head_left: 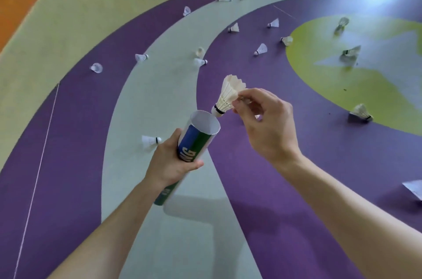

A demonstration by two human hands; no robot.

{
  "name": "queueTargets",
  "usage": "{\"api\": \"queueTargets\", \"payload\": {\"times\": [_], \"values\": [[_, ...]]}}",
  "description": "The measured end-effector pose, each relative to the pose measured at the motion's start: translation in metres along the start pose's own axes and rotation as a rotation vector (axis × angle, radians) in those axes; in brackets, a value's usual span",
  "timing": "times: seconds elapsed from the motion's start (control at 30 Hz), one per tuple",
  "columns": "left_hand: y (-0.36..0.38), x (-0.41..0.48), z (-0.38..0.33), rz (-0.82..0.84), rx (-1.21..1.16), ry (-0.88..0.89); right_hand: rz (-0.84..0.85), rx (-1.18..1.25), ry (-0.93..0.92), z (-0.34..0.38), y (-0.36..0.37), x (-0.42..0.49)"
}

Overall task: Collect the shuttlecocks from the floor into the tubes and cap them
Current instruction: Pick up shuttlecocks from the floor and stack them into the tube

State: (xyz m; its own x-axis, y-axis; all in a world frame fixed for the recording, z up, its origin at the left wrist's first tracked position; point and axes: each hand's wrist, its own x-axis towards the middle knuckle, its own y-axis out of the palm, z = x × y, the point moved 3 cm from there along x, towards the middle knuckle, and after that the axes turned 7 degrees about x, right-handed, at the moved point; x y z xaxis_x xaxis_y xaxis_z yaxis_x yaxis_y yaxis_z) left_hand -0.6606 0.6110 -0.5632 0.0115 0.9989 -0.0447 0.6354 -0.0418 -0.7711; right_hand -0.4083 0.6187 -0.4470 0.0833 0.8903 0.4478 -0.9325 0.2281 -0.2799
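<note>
My left hand (170, 162) grips a blue and green shuttlecock tube (194, 141) around its middle, the open mouth tilted up and to the right. My right hand (262, 123) pinches the feather skirt of a white shuttlecock (228, 96), whose cork tip points down just above the tube's rim. Several more white shuttlecocks lie scattered on the floor, one just left of my left hand (149, 140), one at the right (362, 113), others further off. No cap is visible.
The floor is painted in purple, pale grey and green curved bands, with an orange strip at the far left. A white paper-like object (414, 188) lies at the right edge. Glare washes out the top right corner.
</note>
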Motion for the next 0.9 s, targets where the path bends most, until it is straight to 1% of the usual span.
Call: {"api": "queueTargets", "payload": {"times": [0.13, 0.17, 0.2, 0.27, 0.3, 0.33, 0.37, 0.43, 0.53, 0.63, 0.73, 0.8, 0.9], "values": [[-0.002, -0.005, 0.011, -0.011, 0.059, 0.022, 0.001, 0.073, 0.000, 0.007, 0.015, -0.003], [-0.003, -0.007, 0.013, -0.009, 0.065, 0.020, 0.039, 0.051, -0.002, 0.007, 0.020, -0.004], [-0.004, -0.008, 0.014, -0.009, 0.061, 0.018, 0.123, 0.018, 0.009, 0.006, 0.025, -0.005], [-0.005, -0.010, 0.014, -0.014, 0.040, 0.029, 0.406, -0.053, 0.065, 0.003, 0.036, -0.013], [-0.005, -0.010, 0.013, -0.017, 0.035, 0.040, 0.527, -0.107, 0.062, 0.001, 0.038, -0.018], [-0.005, -0.010, 0.013, -0.015, 0.035, 0.045, 0.592, -0.164, 0.028, 0.000, 0.038, -0.020], [-0.005, -0.009, 0.012, -0.011, 0.034, 0.044, 0.606, -0.201, 0.003, -0.003, 0.035, -0.021], [-0.002, -0.008, 0.009, -0.008, 0.034, 0.047, 0.562, -0.195, 0.020, -0.008, 0.022, -0.017], [0.007, -0.002, -0.001, -0.012, 0.044, 0.077, 0.487, -0.180, 0.092, -0.021, -0.006, -0.008], [0.024, 0.007, -0.023, -0.026, 0.028, 0.130, 0.424, -0.204, 0.204, -0.045, -0.045, 0.001], [0.048, 0.018, -0.055, -0.008, 0.018, 0.195, 0.431, -0.362, 0.282, -0.086, -0.090, 0.003], [0.070, 0.025, -0.081, 0.015, 0.008, 0.267, 0.485, -0.496, 0.337, -0.121, -0.124, -0.004], [0.114, 0.034, -0.123, 0.059, -0.005, 0.345, 0.541, -0.648, 0.481, -0.180, -0.184, -0.025]]}}
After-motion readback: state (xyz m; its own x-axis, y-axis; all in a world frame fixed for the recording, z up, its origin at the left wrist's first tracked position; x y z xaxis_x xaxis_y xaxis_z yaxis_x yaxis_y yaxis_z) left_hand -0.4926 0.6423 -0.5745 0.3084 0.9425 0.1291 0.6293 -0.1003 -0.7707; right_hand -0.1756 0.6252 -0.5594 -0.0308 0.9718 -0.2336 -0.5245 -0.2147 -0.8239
